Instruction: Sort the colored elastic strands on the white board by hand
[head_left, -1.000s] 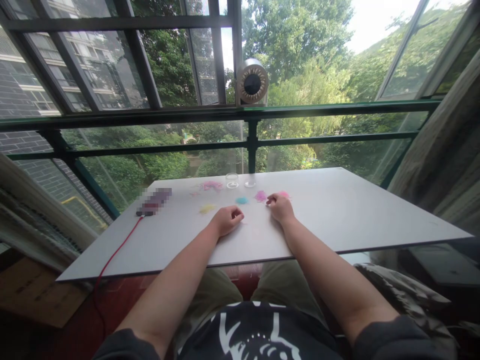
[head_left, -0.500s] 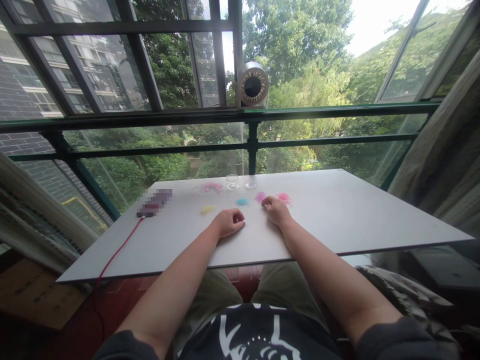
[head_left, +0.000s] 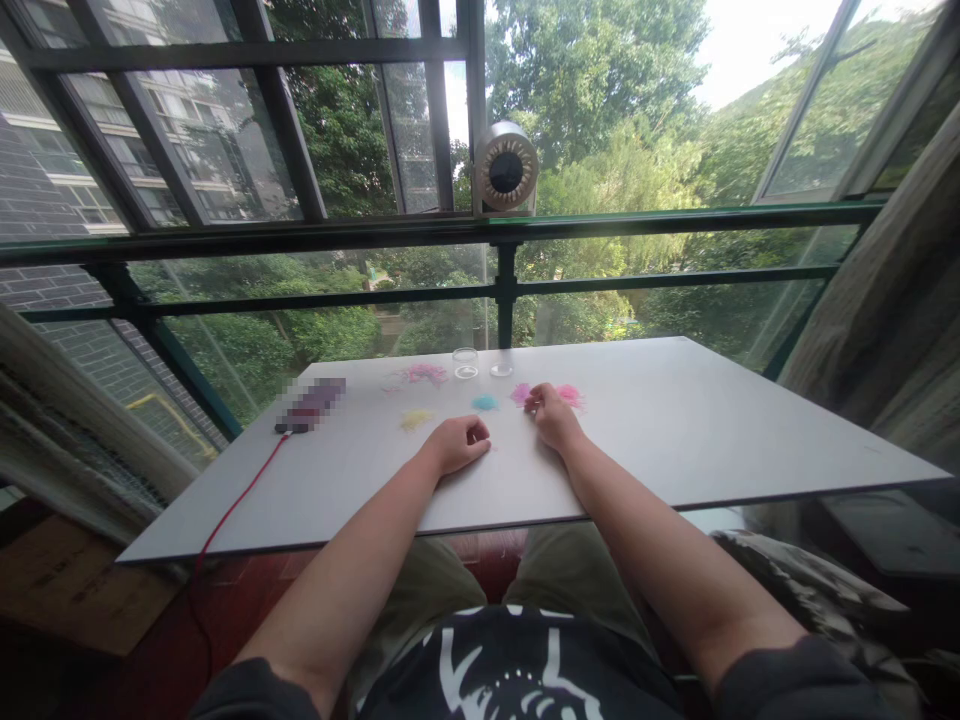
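Observation:
My left hand (head_left: pixel 459 446) rests curled on the white table (head_left: pixel 712 420), thumb and fingertips close together; whatever they may hold is too small to make out. A tiny pinkish speck lies just right of its fingertips. My right hand (head_left: pixel 553 416) is closed in a pinch at the near edge of a purple pile (head_left: pixel 520 393) of small thin pieces; anything between its fingertips is hidden. Right behind that hand is a bright pink pile (head_left: pixel 570 397). A blue pile (head_left: pixel 484 402) sits between and beyond both hands, and a yellow pile (head_left: pixel 415 419) is left of my left hand.
At the table's back stand a clear round container (head_left: pixel 465 364) and a low clear piece (head_left: pixel 501 369), perhaps its lid. Left of them spreads a mixed pink-purple pile (head_left: pixel 425 374). A blurred-out phone-like device (head_left: pixel 311 405) with a red cable (head_left: pixel 244 492) lies at left. Green railing (head_left: pixel 337 298) runs behind.
My right hand has shifted very slightly, its fingertips lifting a little beside the purple pile. My left hand stays in place.

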